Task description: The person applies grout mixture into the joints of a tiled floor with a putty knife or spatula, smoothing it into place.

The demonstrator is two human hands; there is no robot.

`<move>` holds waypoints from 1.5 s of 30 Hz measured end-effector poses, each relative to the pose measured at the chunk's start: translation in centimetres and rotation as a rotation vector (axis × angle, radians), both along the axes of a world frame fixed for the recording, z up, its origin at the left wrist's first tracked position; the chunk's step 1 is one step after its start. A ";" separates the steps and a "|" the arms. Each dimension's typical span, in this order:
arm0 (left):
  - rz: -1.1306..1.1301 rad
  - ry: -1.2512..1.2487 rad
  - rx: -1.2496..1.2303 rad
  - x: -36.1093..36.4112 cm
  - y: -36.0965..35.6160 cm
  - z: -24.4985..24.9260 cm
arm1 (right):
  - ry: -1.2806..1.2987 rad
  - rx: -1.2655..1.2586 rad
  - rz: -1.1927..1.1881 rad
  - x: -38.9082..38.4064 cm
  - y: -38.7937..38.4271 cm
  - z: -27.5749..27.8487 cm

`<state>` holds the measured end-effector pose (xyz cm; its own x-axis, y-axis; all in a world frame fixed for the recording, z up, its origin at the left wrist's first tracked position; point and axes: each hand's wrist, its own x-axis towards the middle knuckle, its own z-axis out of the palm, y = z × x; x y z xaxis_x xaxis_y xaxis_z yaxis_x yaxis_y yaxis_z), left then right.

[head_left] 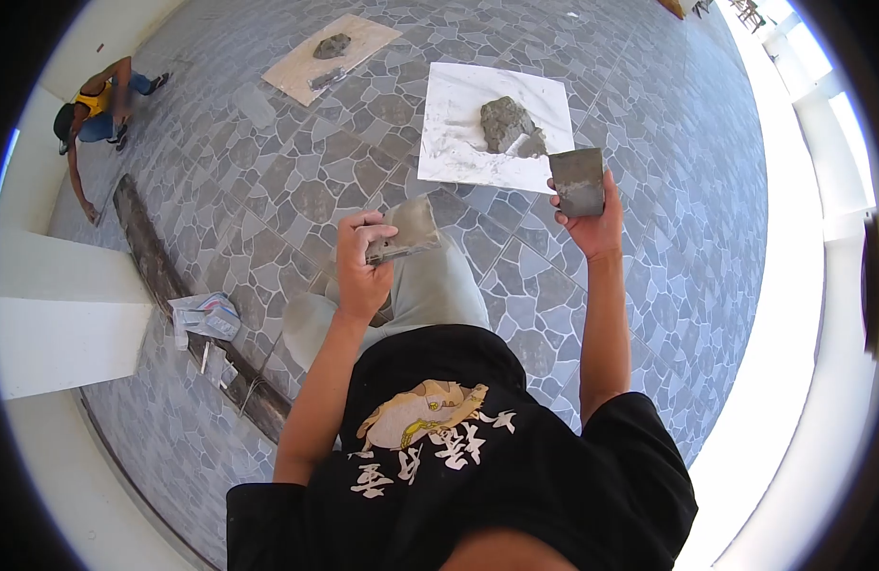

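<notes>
My left hand (365, 276) is closed around a flat, greyish scraper plate (407, 228) with grey paste along its lower edge. It is raised above my bent leg. In my right hand (597, 228) is a second flat, roughly rectangular scraper plate (579, 181), dark grey and smeared with paste, held upright with fingers at both side edges. Just beyond the right hand, a white board (449, 157) lies on the floor. A lump of grey mortar (506, 124) rests on it, with a small light-coloured piece against the lump's lower side.
A tan board (292, 71) with smaller mortar lumps lies farther back. To the left, a long dark wooden beam (158, 252) runs along the floor, with plastic packaging (208, 316) on it. Another person (101, 114) crouches by the wall, reaching to the floor. A white pillar (68, 343) stands left.
</notes>
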<state>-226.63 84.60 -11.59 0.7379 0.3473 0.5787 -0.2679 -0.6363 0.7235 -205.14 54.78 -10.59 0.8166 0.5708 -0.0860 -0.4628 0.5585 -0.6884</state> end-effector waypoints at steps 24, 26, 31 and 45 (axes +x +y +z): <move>-0.191 0.074 -1.906 -4.1 -0.7 -8.6 | -1.083 -1.725 0.086 25.2 4.5 -11.7; -0.083 0.151 -1.676 -3.8 0.0 -8.8 | -1.124 -1.824 0.115 26.2 5.3 -11.9; -0.010 0.168 -1.634 -2.0 -1.2 -4.8 | -1.162 -1.828 0.274 26.5 5.5 -12.7; -0.228 0.493 -1.836 13.0 -4.0 -7.1 | -0.278 -0.911 0.296 16.2 -0.9 -2.6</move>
